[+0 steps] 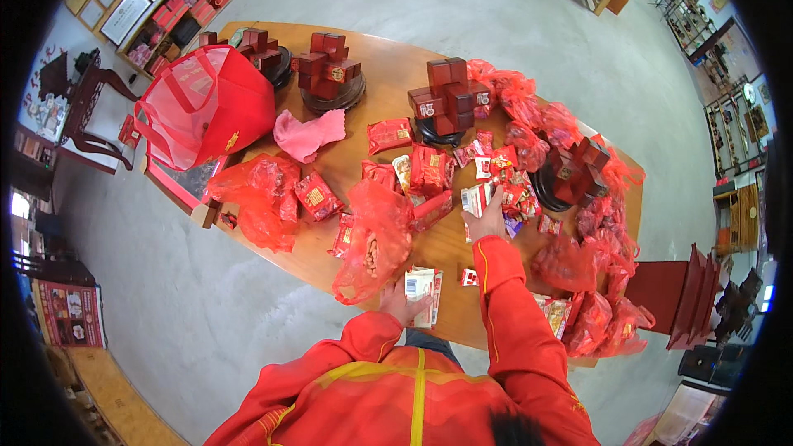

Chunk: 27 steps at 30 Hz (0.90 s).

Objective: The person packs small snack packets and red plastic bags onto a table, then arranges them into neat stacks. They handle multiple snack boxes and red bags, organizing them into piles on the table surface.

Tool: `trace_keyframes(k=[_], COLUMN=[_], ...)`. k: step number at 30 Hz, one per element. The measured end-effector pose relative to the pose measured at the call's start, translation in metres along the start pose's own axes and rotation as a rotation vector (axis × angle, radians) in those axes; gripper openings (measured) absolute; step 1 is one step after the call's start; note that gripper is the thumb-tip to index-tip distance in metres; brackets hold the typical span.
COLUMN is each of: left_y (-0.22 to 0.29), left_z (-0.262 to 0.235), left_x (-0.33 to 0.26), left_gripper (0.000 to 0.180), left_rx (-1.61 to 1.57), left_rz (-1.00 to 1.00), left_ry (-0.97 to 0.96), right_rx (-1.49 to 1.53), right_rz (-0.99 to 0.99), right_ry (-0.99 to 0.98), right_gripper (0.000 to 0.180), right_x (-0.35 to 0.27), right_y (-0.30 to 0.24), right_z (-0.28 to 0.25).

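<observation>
My left hand is at the near edge of the wooden table, closed on a small stack of flat white packets with red trim. Farther forward, my right hand grips another flat white packet beside a pile of small wrapped sweets. Between the hands a small red-and-white wrapped piece lies on the wood. Just beyond my left hand sits a thin red plastic bag with peanuts showing in it. Red snack packets lie in the middle.
Dark red interlocking wooden block ornaments stand on round bases. Filled red plastic bags line the right edge of the table. A large red tote bag and a pink cloth are at the left. Pale floor surrounds the table.
</observation>
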<state>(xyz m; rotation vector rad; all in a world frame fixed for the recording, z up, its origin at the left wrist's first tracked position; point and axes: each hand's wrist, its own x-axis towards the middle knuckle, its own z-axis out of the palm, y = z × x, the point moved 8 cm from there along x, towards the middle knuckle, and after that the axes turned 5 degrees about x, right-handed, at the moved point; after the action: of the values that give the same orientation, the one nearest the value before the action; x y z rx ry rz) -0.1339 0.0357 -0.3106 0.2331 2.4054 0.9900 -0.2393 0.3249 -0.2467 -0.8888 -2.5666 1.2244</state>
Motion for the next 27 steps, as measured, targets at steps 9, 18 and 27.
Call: trace_keyframes(k=[9,18,27], left_y=[-0.016,-0.067,-0.038], left_z=[0.018,0.053,0.034], left_x=[0.011,0.048,0.017], left_gripper=[0.087,0.084,0.060], left_rx=[-0.029,-0.598,-0.661], left_rz=[0.015,-0.228,-0.448], left_ry=[-0.019,-0.189,-0.534], right_rx=[0.948,1.025,1.136], right_rz=[0.100,0.126,0.430], right_ry=[-0.213,-0.245,-0.244], right_gripper=[0.061,0.070,0.057], right_x=[-0.175,-0.233,-0.251], right_y=[-0.026,0.008,0.077], right_z=[-0.014,0.063,0.058])
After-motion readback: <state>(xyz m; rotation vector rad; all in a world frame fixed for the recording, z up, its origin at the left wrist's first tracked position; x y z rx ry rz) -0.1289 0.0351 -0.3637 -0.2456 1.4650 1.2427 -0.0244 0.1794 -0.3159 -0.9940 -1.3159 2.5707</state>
